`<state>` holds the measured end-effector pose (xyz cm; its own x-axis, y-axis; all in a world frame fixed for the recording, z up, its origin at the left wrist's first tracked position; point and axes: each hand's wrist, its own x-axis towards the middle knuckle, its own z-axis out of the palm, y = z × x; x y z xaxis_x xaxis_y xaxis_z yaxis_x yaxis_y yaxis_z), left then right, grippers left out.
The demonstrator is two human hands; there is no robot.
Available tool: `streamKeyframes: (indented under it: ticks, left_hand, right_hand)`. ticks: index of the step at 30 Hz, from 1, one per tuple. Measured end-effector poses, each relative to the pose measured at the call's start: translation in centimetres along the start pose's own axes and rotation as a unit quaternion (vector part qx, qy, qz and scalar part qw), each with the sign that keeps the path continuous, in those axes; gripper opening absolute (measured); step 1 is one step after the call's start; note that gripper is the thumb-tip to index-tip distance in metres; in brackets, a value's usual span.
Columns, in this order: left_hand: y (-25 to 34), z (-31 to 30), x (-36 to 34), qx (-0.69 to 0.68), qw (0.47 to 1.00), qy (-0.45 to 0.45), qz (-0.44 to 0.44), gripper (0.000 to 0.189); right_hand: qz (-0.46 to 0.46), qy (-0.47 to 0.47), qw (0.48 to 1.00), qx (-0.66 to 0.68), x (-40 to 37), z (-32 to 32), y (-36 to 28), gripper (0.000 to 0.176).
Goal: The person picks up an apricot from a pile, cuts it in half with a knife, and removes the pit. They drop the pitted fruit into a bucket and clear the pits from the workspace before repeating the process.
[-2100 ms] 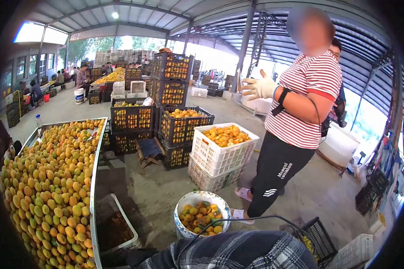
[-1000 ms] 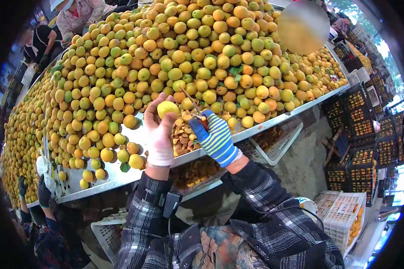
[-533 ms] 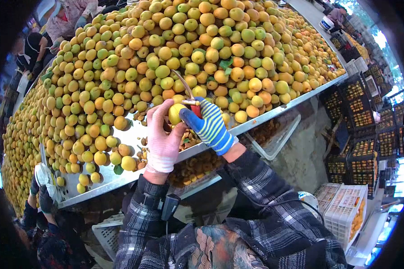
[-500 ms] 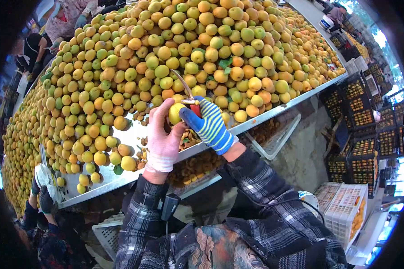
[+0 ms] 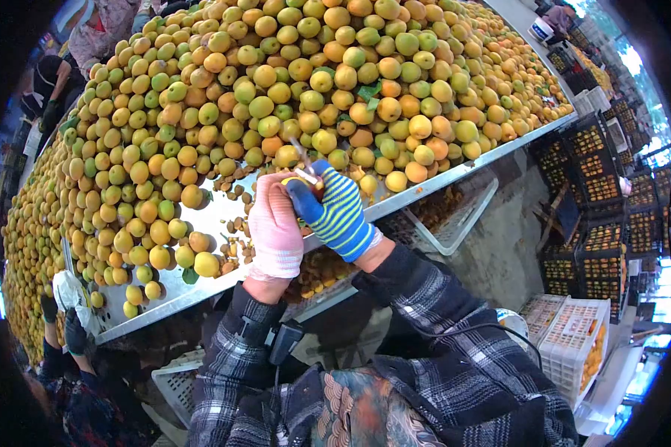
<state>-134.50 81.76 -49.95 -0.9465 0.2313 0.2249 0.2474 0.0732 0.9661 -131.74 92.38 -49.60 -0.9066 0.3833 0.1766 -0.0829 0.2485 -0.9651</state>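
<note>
My left hand, in a pale pink and white glove, is closed around an apricot; only slivers of yellow show between the hands. In its blue, yellow-striped glove, my right hand grips a pitting knife with a thin blade that points up and away from me. Most of its red handle is hidden in my fingers. Both hands touch over the near edge of a metal table. Just beyond them rises a big heap of apricots, and brown pits lie left of my left hand.
Beneath the table edge, crates hold apricot pieces; one white crate sticks out rightward. White baskets and stacked black crates stand at right. At lower left, another person's gloved hands hold a white bag.
My left fingers have closed further round the apricot, hiding most of it. The knife blade has tilted and looks blurred, and my right hand has shifted slightly left. The view has shifted a little.
</note>
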Motion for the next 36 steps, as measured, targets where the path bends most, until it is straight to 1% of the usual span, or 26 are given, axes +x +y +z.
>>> streamKeyframes:
  ticks: [1, 4, 5, 7, 8, 9, 11, 12, 13, 14, 15, 16, 17, 18, 19, 20, 21, 22, 23, 25, 27, 29, 30, 31, 34, 36]
  left_hand:
    - [0.4, -0.2, 0.0, 0.055, 0.998, -0.002, 0.015, 0.023]
    - [0.5, -0.6, 0.1, 0.098, 0.994, -0.010, 0.048, 0.023]
    - [0.5, -0.9, 0.2, 0.143, 0.987, -0.018, 0.066, 0.023]
    - [0.3, -1.1, -0.2, 0.156, 0.984, -0.014, 0.080, 0.023]
    - [0.3, -1.3, -0.4, 0.080, 0.996, -0.019, 0.025, 0.023]
    - [0.2, -1.4, -0.5, 0.000, 0.999, -0.023, -0.030, 0.024]
    - [-2.6, -1.7, -0.2, -0.031, 0.999, -0.025, -0.026, 0.028]
    - [-3.7, -1.9, 0.0, -0.080, 0.994, -0.028, -0.072, 0.032]
    - [-3.7, -2.0, 0.1, -0.128, 0.984, -0.031, -0.118, 0.037]
    - [-3.8, -1.4, -0.3, -0.284, 0.935, -0.014, -0.213, 0.044]
    - [-3.6, -1.5, -1.3, -0.295, 0.939, -0.085, -0.156, 0.049]
    - [-2.5, -0.9, -1.5, -0.343, 0.905, -0.036, -0.251, 0.055]
    - [-1.9, -0.3, -1.3, -0.382, 0.860, 0.011, -0.337, 0.063]
    - [-3.1, 0.4, -1.1, -0.467, 0.815, 0.049, -0.338, 0.058]
    - [-1.6, 0.2, -1.0, -0.459, 0.820, 0.032, -0.340, 0.057]
    - [-3.8, -1.0, -0.4, -0.457, 0.821, -0.021, -0.343, 0.058]
    - [-5.9, -2.3, 0.6, -0.456, 0.820, -0.074, -0.338, 0.060]
    - [-3.2, -1.2, 1.1, -0.433, 0.811, 0.063, -0.388, 0.056]
    - [-1.9, -2.2, 1.4, -0.436, 0.833, 0.004, -0.341, 0.058]
    - [-1.7, -2.8, 1.7, -0.483, 0.830, -0.006, -0.280, 0.061]
    - [-2.2, -3.7, 1.8, -0.492, 0.832, -0.023, -0.254, 0.060]
    - [-3.1, -4.2, 1.8, -0.489, 0.838, -0.078, -0.231, 0.054]
    - [-3.5, -4.1, 1.6, -0.489, 0.837, -0.025, -0.244, 0.050]
    - [-3.2, -4.8, 1.5, -0.491, 0.834, -0.040, -0.248, 0.046]
    - [-2.6, -4.7, 1.8, -0.479, 0.835, 0.018, -0.271, 0.041]
    - [-2.0, -4.7, 1.8, -0.470, 0.826, 0.052, -0.307, 0.038]
  right_hand:
    - [0.000, -0.002, 1.000, 0.002, -0.2, 0.5, 0.0, 0.032]
    - [0.069, 0.079, 0.973, 0.204, -0.4, 2.3, 0.3, 0.028]
    - [0.113, 0.039, 0.978, 0.173, -0.4, 2.0, 0.6, 0.030]
    - [0.171, 0.050, 0.973, 0.149, -1.0, 2.5, 0.8, 0.031]
    - [0.116, 0.068, 0.981, 0.137, -1.1, 2.9, 1.1, 0.034]
    - [0.117, 0.069, 0.981, 0.137, -1.2, 2.8, 1.1, 0.034]
    - [0.035, 0.028, 0.998, 0.048, -1.3, 2.2, 0.2, 0.040]
    - [0.014, 0.016, 0.998, -0.051, -1.1, 1.7, -0.3, 0.044]
    - [-0.037, 0.023, 0.996, -0.072, -0.9, 1.7, -0.2, 0.048]
    - [-0.068, 0.009, 0.990, -0.124, -0.4, 1.6, -0.3, 0.043]
    - [-0.097, -0.003, 0.979, -0.177, -0.2, 1.5, -0.3, 0.039]
    - [-0.071, -0.043, 0.975, -0.204, -0.1, 1.5, -0.1, 0.043]
    - [-0.085, -0.036, 0.972, -0.215, 0.3, 2.0, 0.2, 0.044]
    - [-0.080, -0.035, 0.969, -0.231, 0.7, 1.9, 0.5, 0.044]
    - [-0.070, -0.036, 0.966, -0.246, 1.1, 1.8, 0.6, 0.045]
    - [-0.086, 0.021, 0.991, -0.095, 1.5, 2.1, 1.1, 0.042]
    - [-0.129, 0.078, 0.984, 0.096, 2.6, 3.1, 2.2, 0.044]
    - [-0.023, 0.045, 0.993, 0.109, 3.5, 1.9, 2.2, 0.043]
    - [0.086, 0.009, 0.989, 0.120, 3.9, 0.1, 2.2, 0.043]
    - [0.198, -0.064, 0.916, 0.344, 4.0, -1.2, 1.4, 0.043]
    - [0.229, -0.096, 0.909, 0.333, 3.3, -1.6, 0.1, 0.043]
    - [0.213, -0.115, 0.931, 0.274, 3.1, -1.1, 0.4, 0.042]
    - [0.205, -0.117, 0.926, 0.294, 2.9, -1.0, 0.3, 0.039]
    - [0.193, -0.108, 0.925, 0.309, 2.9, -0.7, 0.3, 0.037]
    - [0.182, -0.112, 0.928, 0.306, 2.8, -0.8, -0.4, 0.036]
    - [0.163, -0.099, 0.962, 0.195, 2.8, -0.7, -0.5, 0.035]
